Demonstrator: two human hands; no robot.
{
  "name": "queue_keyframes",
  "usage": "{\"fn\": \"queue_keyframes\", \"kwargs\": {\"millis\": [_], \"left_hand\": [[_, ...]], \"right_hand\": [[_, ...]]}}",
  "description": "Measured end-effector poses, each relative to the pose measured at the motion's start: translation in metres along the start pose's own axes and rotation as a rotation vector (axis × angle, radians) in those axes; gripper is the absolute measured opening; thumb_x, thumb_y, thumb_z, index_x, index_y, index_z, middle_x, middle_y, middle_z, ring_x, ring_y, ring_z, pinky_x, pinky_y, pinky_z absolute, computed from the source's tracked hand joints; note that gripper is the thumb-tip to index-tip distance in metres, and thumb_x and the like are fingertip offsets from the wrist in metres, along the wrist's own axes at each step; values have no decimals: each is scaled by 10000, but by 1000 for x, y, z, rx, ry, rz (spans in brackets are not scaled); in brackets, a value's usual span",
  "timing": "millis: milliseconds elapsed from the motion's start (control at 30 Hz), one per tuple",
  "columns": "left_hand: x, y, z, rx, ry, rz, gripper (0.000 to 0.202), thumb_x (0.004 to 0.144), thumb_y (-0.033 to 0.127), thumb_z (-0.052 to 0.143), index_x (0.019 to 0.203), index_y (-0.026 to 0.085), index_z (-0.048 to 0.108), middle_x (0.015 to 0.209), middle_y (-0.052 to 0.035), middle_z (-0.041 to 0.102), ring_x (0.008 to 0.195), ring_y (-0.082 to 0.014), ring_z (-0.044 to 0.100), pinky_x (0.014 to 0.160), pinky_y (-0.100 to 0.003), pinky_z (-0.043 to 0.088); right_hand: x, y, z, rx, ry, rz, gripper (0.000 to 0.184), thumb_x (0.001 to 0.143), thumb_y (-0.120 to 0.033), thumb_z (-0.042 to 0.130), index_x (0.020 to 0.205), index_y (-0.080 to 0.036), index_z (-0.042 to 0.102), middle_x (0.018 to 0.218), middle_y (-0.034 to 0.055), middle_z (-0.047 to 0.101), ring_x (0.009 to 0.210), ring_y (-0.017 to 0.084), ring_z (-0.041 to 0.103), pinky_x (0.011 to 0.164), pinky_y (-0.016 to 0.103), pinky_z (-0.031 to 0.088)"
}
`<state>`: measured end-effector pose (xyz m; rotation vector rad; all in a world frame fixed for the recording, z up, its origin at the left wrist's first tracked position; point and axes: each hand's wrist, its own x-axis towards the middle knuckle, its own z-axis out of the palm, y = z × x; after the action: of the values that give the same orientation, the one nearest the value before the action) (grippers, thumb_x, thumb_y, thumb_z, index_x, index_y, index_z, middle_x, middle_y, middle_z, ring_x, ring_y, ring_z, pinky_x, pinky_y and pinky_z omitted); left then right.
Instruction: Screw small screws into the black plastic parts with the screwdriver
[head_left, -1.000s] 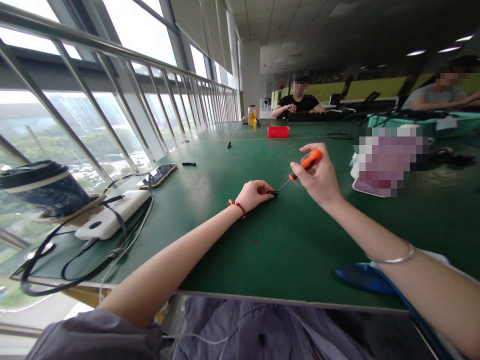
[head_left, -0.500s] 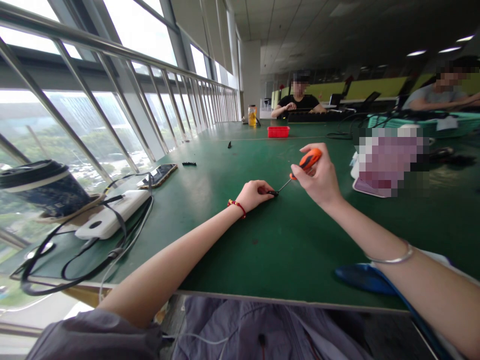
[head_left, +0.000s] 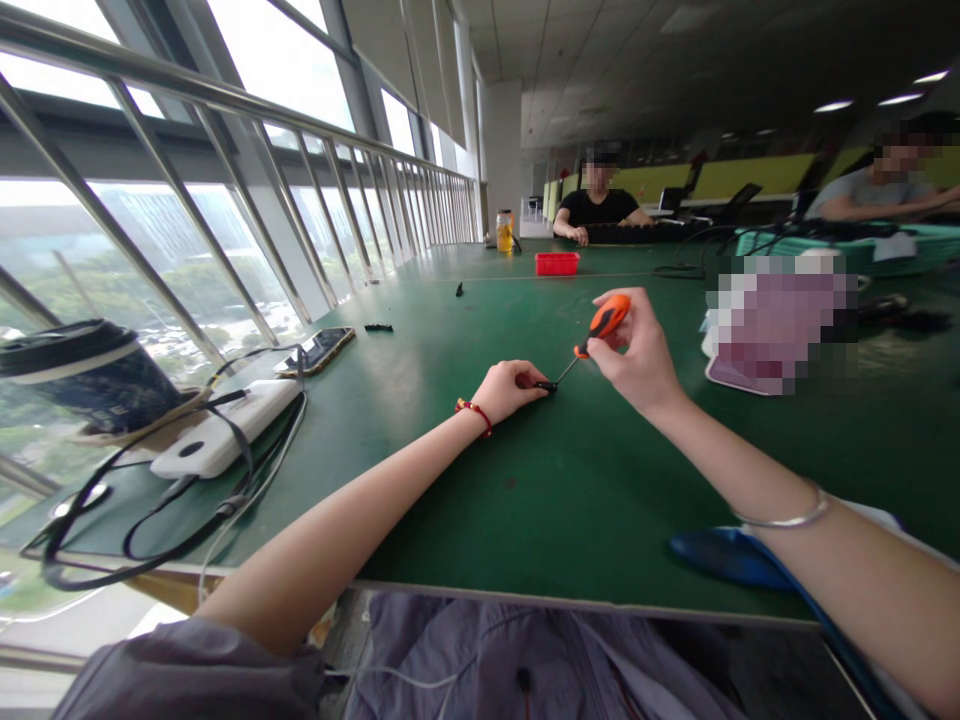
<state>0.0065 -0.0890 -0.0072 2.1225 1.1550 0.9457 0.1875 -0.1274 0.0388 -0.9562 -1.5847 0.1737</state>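
My right hand (head_left: 637, 350) is closed around the orange and black handle of a screwdriver (head_left: 609, 318). The tool leans to the right, and its thin metal shaft runs down to a small black part (head_left: 548, 386) on the green table (head_left: 480, 520). My left hand (head_left: 511, 390) pinches that part from the left and holds it against the tabletop. The shaft's tip meets the part, but it is too small to tell what it sits in. Fingers cover much of the part.
Two small black pieces (head_left: 379, 328) (head_left: 459, 290) lie farther off, before a red tray (head_left: 556, 264). At left are a phone (head_left: 322, 350), a white power bank (head_left: 225, 430), cables and a cup (head_left: 90, 380). Co-workers (head_left: 600, 205) sit across; a teal basket (head_left: 847, 250) stands at right.
The screwdriver's handle has tipped slightly left and more upright, with my right hand's fingers shifting on it. My left hand and the black part stay put. The co-worker opposite has lowered a hand.
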Motion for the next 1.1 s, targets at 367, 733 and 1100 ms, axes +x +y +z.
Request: {"fn": "queue_keyframes", "kwargs": {"millis": [367, 733, 1100], "left_hand": [[-1, 1, -1, -4, -7, 4, 125, 680, 188, 692, 786, 123, 690, 716, -29, 682, 640, -110, 599, 641, -220, 498], [-1, 1, -1, 10, -1, -2, 123, 680, 197, 690, 782, 128, 690, 719, -28, 688, 640, -113, 605, 624, -218, 496], [-1, 2, 0, 12, 9, -2, 114, 680, 195, 686, 776, 133, 688, 715, -22, 682, 644, -112, 603, 626, -215, 492]], "right_hand": [[-1, -9, -2, -66, -42, 7, 131, 737, -349, 571, 768, -222, 559, 569, -37, 512, 511, 130, 489, 551, 270, 395], [-1, -5, 0, -130, 40, 24, 312, 701, -414, 616, 944, -254, 502, 572, -58, 482, 538, 160, 511, 575, 294, 420], [-1, -2, -1, -50, 40, -17, 386, 689, -304, 591, 1054, -250, 478, 685, -30, 517, 558, 154, 513, 539, 292, 409]]}}
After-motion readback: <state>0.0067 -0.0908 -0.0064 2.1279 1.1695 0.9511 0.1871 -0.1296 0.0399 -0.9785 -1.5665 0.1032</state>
